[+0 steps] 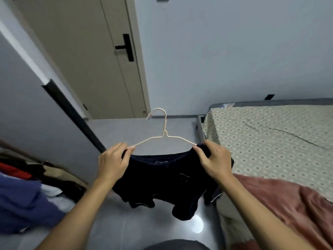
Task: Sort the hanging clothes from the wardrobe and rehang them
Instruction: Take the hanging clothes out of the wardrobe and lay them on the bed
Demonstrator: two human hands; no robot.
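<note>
So I'm holding the dark shirt [162, 179] mid-frame, left hand [112, 162] and right hand [214, 160] each pinching a shoulder onto the thin wire hanger [163, 134]. Looks light and floppy, and the hanger bendy, so gripping the shoulders seems safest.

No words, numbers or signs can be read anywhere. The dark shirt [162, 177] in the middle of the frame has a small white tag at its neck, but it is too tiny and blurry to read.
</note>
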